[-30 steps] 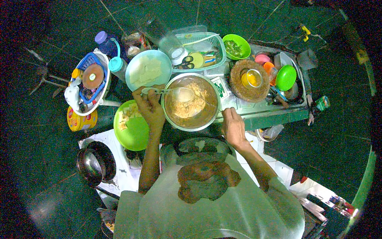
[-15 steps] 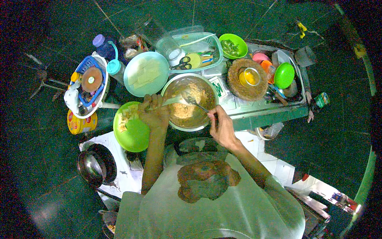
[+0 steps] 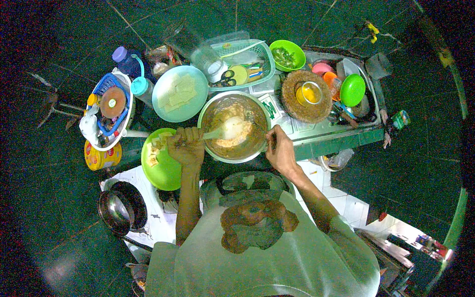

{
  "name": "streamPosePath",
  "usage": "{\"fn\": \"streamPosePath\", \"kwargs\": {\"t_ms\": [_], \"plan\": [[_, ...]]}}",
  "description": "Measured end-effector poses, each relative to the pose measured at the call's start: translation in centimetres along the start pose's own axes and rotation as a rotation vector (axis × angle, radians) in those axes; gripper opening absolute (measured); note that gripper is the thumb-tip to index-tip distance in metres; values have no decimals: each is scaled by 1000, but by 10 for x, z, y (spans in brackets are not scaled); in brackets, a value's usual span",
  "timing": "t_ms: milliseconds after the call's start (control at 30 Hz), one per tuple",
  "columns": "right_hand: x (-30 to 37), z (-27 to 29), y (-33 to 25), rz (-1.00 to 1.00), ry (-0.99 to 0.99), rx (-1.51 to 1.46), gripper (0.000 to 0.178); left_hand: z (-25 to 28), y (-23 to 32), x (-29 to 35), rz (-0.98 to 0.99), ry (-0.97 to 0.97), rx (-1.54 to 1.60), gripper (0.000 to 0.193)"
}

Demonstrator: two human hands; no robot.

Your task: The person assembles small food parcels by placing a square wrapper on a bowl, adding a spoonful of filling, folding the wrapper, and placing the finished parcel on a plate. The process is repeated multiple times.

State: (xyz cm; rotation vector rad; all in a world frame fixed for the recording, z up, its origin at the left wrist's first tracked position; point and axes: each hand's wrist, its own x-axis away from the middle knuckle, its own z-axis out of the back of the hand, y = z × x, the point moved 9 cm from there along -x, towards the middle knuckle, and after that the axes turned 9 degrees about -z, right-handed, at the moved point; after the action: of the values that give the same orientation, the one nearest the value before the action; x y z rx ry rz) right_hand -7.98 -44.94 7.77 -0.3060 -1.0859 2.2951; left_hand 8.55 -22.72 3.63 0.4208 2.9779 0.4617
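A metal mixing bowl holds a pale, lumpy mixture smeared up its inner wall. My left hand is closed round the handle of a whitish spatula, whose broad head lies over the mixture. At the bowl's right rim, my right hand pinches a thin metal fork; its end is hard to make out against the bowl. Partly behind my left forearm is a green plate with small pale pieces on it. Pale flat sheets lie on a light-blue plate beyond my left hand.
A basket with scissors stands behind the bowl. Right of it are a green bowl of chopped greens, a round brown board bearing a cup of yellow liquid, and a crowded tray. A dark pan sits lower left.
My right hand has moved right and slightly up to the rim, drawing the fork away from the spatula. My left hand has shifted slightly down and left, with the spatula lower in the bowl.
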Motion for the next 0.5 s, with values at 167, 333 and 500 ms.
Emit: {"fn": "streamPosePath", "kwargs": {"t_ms": [167,333,500], "plan": [[16,-5,-38,80,-48,-38,14,5,1,-2,-12,7,-7,33],[16,-14,-10,10,-84,-13,13,13,5,-2,-91,125,-7,36],[16,-3,-24,24,11,-49,12,11,10,1,-91,134,64,36]]}}
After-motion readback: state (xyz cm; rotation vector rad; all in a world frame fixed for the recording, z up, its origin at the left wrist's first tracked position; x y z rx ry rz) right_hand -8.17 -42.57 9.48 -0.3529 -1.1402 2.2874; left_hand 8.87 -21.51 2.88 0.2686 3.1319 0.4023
